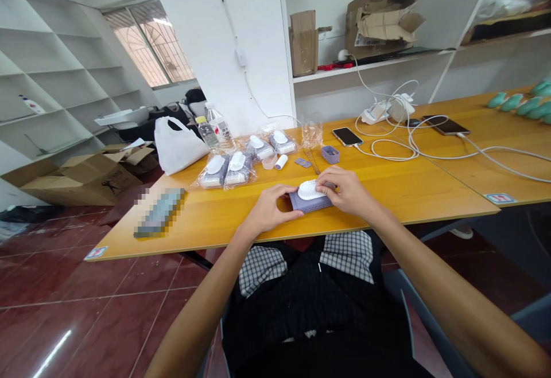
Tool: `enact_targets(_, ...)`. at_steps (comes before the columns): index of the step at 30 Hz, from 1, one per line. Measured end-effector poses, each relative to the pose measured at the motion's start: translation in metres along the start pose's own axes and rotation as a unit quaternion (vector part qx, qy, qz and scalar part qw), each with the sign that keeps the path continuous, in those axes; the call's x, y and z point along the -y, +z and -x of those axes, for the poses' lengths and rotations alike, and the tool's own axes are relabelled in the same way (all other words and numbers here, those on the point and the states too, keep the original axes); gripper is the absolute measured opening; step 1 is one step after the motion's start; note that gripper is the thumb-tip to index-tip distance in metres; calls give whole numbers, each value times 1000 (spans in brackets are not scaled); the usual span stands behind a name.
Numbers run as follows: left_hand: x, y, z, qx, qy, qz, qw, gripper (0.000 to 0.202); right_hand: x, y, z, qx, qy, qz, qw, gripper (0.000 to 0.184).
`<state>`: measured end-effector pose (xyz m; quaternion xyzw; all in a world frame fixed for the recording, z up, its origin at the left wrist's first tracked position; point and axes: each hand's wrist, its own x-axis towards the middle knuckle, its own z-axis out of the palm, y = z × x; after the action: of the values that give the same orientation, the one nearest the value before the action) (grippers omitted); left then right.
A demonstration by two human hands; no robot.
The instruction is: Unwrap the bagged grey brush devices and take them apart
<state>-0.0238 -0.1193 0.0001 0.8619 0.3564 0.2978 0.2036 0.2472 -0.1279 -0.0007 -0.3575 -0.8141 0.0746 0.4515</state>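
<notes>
A purple-grey perforated box (313,205) lies on the table in front of me. My left hand (272,210) grips its left end, thumb at the near side and fingers at the far side. On top of the box sits a white oval brush (307,190), its bristles facing up. The fingers of my right hand (343,190) are closed on the right end of this brush. Beyond my hands stand a small purple open container (330,155) and a few flat purple-grey oval pieces (302,163). A small white cylinder (281,162) lies to their left.
Several bagged purple-and-white sets (238,170) lie at the back left, beside a white plastic bag (177,147) and bottles (219,128). A phone (347,137) and white charging cables (413,147) spread at the back right. A pixelated item (160,213) rests near the left edge.
</notes>
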Motion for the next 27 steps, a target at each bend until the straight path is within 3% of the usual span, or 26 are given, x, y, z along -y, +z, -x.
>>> enact_targets(3, 1, -1, 0, 1, -12, 4, 1000, 59, 3, 0, -1, -5, 0, -4, 1000, 15)
enact_targets(7, -2, -3, 0, 12, 14, 13, 1000, 51, -3, -1, 4, -1, 52, -17, 998, 11)
enact_targets(12, -6, -4, -1, 17, 41, 31, 999, 46, -6, 2, 10, 59, 112, -24, 992, 54)
enact_targets(18, -4, 0, 0, 14, -15, 20, 1000, 58, 2, 10, 5, 43, 112, -16, 993, 32)
enact_targets(23, 0, 2, 0, 16, -19, 17, 1000, 63, 11, 10, 0, 26, 65, -2, 998, 33)
enact_targets(27, -2, 3, 1, 3, -9, -14, 1000, 60, 6, 0, 1, -13, 113, 28, 993, 35)
